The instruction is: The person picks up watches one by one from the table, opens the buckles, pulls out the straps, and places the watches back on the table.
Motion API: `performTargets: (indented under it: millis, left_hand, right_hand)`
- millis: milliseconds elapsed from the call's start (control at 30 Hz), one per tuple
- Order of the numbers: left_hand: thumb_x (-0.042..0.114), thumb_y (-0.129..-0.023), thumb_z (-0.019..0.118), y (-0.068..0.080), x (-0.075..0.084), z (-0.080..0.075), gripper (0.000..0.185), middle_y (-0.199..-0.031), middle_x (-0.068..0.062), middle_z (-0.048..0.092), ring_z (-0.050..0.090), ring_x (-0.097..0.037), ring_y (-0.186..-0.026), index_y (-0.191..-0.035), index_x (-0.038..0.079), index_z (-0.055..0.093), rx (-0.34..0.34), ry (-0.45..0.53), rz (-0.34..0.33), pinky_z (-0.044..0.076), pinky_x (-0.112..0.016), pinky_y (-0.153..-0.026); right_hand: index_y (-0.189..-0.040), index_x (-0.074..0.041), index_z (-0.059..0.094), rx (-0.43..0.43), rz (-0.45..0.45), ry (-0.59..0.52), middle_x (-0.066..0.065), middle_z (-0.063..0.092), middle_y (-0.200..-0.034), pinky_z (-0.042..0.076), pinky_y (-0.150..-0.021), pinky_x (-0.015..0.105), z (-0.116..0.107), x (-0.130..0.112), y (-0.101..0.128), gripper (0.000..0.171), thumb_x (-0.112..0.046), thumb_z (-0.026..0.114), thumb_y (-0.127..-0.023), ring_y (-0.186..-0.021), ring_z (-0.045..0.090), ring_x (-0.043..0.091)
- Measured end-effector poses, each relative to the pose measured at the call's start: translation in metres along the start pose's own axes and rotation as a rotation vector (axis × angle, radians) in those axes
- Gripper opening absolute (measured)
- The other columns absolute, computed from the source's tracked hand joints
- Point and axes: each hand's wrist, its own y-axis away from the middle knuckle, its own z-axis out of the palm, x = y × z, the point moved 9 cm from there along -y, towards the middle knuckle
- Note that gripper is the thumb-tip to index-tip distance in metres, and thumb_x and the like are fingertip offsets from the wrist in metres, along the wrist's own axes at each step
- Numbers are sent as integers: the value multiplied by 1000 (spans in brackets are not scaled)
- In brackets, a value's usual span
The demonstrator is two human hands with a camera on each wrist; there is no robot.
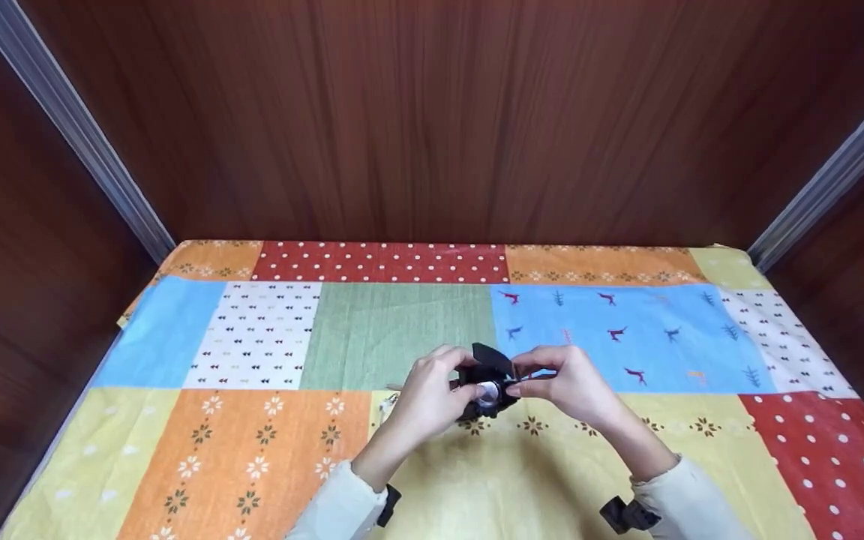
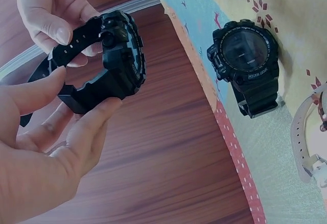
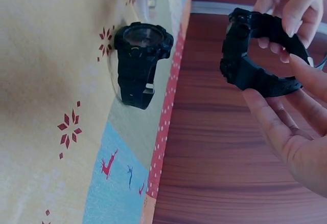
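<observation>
Patchwork printed cloth (image 1: 267, 457): landmark, spread flat. Left hand (image 1: 424, 405), right hand (image 1: 571, 386): raised above cloth's middle, fingers pinching opposite strap ends of black plastic sport watch (image 2: 110, 60). Second black sport watch (image 2: 248, 68): lying face-up on cloth beneath. White watch strap (image 2: 301, 142): on cloth beside it.

Both hands raised close together, left hand (image 1: 424, 401) and right hand (image 1: 571, 386), fingers (image 2: 53, 29) curled in a pinch
</observation>
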Motion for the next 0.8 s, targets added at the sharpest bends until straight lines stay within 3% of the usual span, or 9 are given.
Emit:
performTargets:
  millis: [233, 800]
  left_hand:
    - [15, -75, 74, 1, -3, 5, 24, -94, -4, 60, 57, -23, -91, -96, 6, 66, 1, -40, 5, 44, -38, -82]
    - [14, -72, 76, 0, -4, 4, 24, -89, -1, 64, 60, -19, -88, -94, 8, 68, -22, 5, 0, 46, -33, -80]
  right_hand:
    - [-93, 0, 70, 5, 7, 6, 9, 67, -87, 51, -73, 27, 2, 2, 2, 22, -7, 75, -73, -83, 60, 20]
    - [-93, -5, 72, -4, 48, -20, 5, 67, -82, 48, -70, 24, 1, 8, 3, 24, -12, 77, -70, -79, 58, 16]
